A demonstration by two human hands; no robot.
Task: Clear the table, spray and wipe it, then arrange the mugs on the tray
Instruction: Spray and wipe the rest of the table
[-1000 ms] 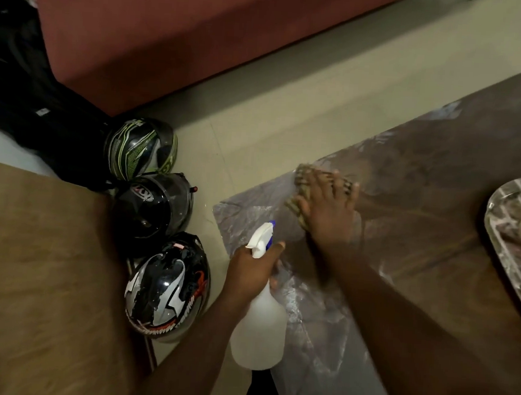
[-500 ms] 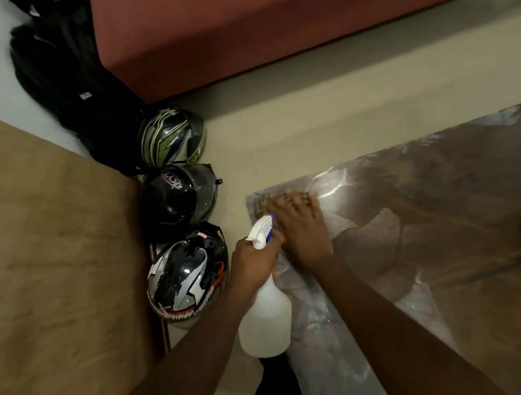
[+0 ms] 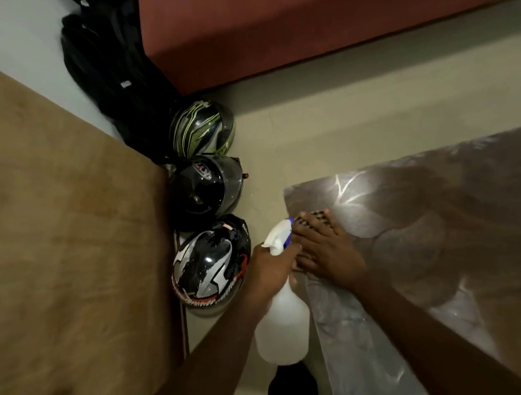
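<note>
You're mid-wipe: your right hand [image 3: 330, 257] presses flat on the cloth [image 3: 316, 218] at the table [image 3: 435, 240] corner; your left hand [image 3: 271, 267], just beside it, grips the sprayer [image 3: 283, 322]. Mugs remain.

Cloth [image 3: 314, 219] on table [image 3: 435, 240] corner; spray bottle [image 3: 284, 322] just left; helmets [image 3: 205, 193] on floor further left.

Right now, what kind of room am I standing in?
Probably a living room at home: a red sofa by the wall, three motorcycle helmets on the floor, and a low glossy table being wiped.

Checked cloth [image 3: 313, 221] flat on table corner [image 3: 308, 194]
</note>
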